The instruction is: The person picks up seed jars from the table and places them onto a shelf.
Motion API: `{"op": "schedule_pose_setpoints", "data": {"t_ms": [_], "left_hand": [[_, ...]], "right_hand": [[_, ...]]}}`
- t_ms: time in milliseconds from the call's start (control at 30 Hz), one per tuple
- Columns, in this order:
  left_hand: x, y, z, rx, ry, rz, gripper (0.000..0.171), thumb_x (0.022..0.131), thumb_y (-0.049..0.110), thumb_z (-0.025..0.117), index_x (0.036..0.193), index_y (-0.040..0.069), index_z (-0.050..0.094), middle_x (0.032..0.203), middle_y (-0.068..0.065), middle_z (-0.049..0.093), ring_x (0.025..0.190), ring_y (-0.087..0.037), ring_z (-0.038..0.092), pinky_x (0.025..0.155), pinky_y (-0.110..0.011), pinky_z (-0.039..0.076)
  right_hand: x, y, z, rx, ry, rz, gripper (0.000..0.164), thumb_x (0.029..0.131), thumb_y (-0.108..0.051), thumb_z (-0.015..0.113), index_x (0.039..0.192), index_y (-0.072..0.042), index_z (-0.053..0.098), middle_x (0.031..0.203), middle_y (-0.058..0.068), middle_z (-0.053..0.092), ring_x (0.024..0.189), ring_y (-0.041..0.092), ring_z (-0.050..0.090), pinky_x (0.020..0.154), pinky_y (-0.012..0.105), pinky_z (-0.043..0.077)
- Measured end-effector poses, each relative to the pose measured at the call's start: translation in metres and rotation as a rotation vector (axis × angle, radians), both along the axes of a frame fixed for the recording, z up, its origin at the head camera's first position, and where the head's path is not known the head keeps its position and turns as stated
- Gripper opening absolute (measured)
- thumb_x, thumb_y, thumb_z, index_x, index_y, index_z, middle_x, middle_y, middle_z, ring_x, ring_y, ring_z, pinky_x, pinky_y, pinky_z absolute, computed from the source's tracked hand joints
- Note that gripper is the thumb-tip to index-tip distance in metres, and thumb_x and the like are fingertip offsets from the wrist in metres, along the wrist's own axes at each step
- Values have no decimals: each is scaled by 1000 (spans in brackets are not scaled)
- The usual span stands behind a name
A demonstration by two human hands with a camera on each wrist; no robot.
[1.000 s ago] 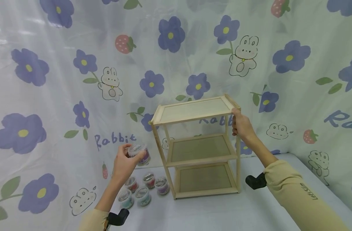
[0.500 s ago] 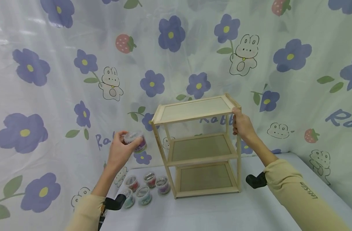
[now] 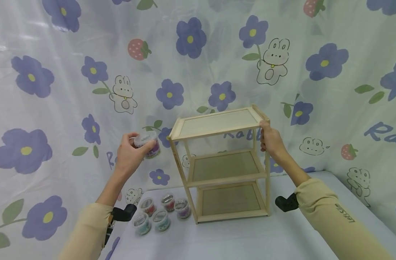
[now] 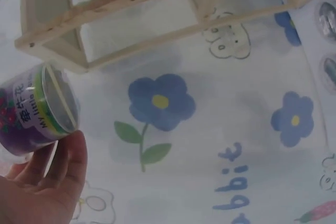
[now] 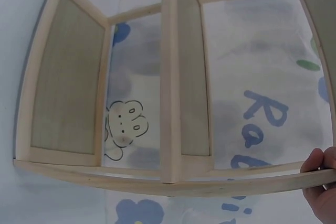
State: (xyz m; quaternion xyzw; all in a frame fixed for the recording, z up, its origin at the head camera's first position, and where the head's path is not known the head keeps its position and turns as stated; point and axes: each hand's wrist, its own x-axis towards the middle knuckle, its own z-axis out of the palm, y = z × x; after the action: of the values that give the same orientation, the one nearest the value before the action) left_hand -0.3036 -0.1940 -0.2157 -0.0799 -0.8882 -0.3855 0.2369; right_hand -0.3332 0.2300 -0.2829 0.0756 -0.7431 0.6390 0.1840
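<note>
My left hand [image 3: 129, 156] holds a small clear plastic cup with a lid [image 3: 146, 137] up in the air, left of the wooden shelf's top corner. The left wrist view shows a purple printed label with red flowers on that cup [image 4: 26, 109]; fingers curl round its lower side. With my right hand [image 3: 272, 140] I grip the top right front corner of a three-tier wooden shelf [image 3: 217, 124], which stands on the table. In the right wrist view, fingers of the right hand [image 5: 323, 187] wrap the shelf's post [image 5: 236, 186].
Left of the shelf's foot, several similar lidded cups stand on the white table [image 3: 230, 240]: a purple one [image 3: 183, 209], red ones [image 3: 148, 207] and teal ones [image 3: 161, 221]. Behind hangs a curtain [image 3: 198, 68] printed with flowers and rabbits.
My left hand has risen with the cup and shifted slightly left, from below mid-shelf height to near the top tier. The right hand and the shelf have stayed put.
</note>
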Motion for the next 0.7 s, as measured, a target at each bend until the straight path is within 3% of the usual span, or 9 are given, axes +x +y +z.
{"op": "schedule_pose_setpoints", "data": {"t_ms": [267, 500, 700], "left_hand": [[-5, 10, 25, 4, 10, -21, 84, 88, 54, 66, 144, 2, 32, 126, -22, 59, 100, -28, 55, 74, -28, 46], [-10, 23, 39, 16, 22, -32, 84, 87, 54, 66, 143, 1, 32, 123, -21, 58, 103, -28, 54, 78, -31, 45], [-19, 41, 53, 36, 42, -46, 82, 85, 54, 68, 141, 4, 34, 121, -20, 58, 102, -26, 55, 80, -33, 48]], "right_hand": [[5, 0, 6, 5, -12, -1, 53, 103, -48, 31, 59, -18, 33, 48, -8, 32, 45, 11, 30, 53, 31, 42], [-3, 1, 0, -8, -12, 0, 54, 103, -51, 32, 60, -19, 33, 47, -10, 32, 44, 11, 30, 51, 29, 41], [10, -5, 10, -22, -31, 8, 51, 104, -44, 32, 60, -17, 33, 48, -9, 31, 45, 11, 30, 54, 30, 40]]}}
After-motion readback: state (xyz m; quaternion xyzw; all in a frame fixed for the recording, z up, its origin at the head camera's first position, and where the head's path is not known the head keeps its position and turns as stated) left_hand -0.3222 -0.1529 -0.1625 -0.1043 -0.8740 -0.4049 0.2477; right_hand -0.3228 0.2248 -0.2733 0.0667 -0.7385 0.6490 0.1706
